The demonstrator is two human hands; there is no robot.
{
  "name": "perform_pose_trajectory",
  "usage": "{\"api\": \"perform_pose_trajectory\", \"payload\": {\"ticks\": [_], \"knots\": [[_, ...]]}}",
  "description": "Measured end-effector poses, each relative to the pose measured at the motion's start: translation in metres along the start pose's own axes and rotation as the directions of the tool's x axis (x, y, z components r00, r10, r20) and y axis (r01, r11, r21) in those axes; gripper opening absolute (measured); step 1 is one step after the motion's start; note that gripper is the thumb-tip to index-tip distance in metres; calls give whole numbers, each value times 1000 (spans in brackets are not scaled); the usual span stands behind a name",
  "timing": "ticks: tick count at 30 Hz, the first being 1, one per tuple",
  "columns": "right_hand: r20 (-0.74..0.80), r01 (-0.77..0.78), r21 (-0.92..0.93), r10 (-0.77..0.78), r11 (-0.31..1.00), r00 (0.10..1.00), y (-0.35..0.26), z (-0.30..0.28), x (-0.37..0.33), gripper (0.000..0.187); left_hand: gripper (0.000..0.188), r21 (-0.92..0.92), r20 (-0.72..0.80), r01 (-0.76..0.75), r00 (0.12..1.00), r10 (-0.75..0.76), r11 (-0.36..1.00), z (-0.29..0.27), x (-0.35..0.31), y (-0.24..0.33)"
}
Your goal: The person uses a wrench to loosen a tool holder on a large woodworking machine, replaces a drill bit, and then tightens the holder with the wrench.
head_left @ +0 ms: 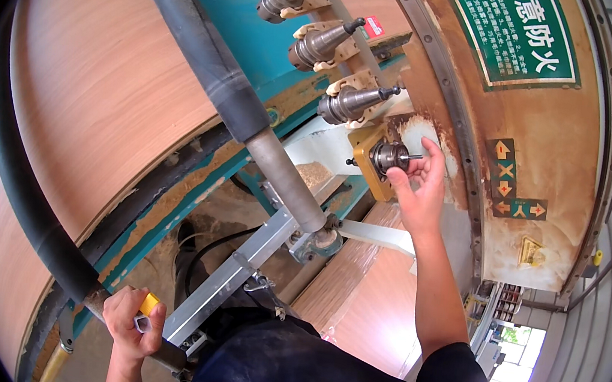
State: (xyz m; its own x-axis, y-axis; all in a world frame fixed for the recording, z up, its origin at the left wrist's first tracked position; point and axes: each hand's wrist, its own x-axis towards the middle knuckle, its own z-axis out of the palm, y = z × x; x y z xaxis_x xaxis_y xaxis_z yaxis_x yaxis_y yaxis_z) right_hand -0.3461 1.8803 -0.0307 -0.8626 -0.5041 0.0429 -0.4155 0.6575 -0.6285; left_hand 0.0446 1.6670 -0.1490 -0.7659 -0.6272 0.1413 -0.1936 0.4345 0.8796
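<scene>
My right hand (423, 193) is curled around the front of a steel tool holder (389, 157). A thin silver router bit (415, 157) sticks out from it between my thumb and fingers. The tool holder lies sideways in a gold-coloured holding block (362, 152), its pull stud poking out on the left side. At the lower left, my left hand (131, 322) is closed around a small tool (148, 305) with a yellow part and a silvery end. Its kind is not clear, as most of it is hidden in my fist. That hand is beside a metal roller bar.
Several tool holders (326, 44) sit in forked clips above the block. Black-sleeved rollers (189, 27) cross the wood-grain panel (112, 41) on the left. A grey metal beam (232, 273) runs below. On the right stands a stained machine cover (545, 143) with a green sign (524, 35).
</scene>
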Motion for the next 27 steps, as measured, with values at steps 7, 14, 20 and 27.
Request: {"api": "perform_pose_trajectory", "payload": {"ticks": [7, 14, 20, 27], "knots": [[-21, 170, 152, -169, 974, 985, -6, 6, 2, 84, 23, -4, 4, -15, 1000, 15, 1000, 0, 1, 1], [-43, 254, 51, -252, 966, 967, 1, 6, 1, 86, 23, 3, -2, -34, 999, 34, 999, 2, 1, 0], [-52, 159, 13, -158, 987, 986, 5, 2, -7, 86, 23, -5, 0, -7, 1000, 7, 1000, 1, 2, 2], [-51, 196, 278, -189, 940, 981, 11, 15, 6, 76, 19, -34, 27, -10, 1000, 11, 999, 1, 4, 3]]}}
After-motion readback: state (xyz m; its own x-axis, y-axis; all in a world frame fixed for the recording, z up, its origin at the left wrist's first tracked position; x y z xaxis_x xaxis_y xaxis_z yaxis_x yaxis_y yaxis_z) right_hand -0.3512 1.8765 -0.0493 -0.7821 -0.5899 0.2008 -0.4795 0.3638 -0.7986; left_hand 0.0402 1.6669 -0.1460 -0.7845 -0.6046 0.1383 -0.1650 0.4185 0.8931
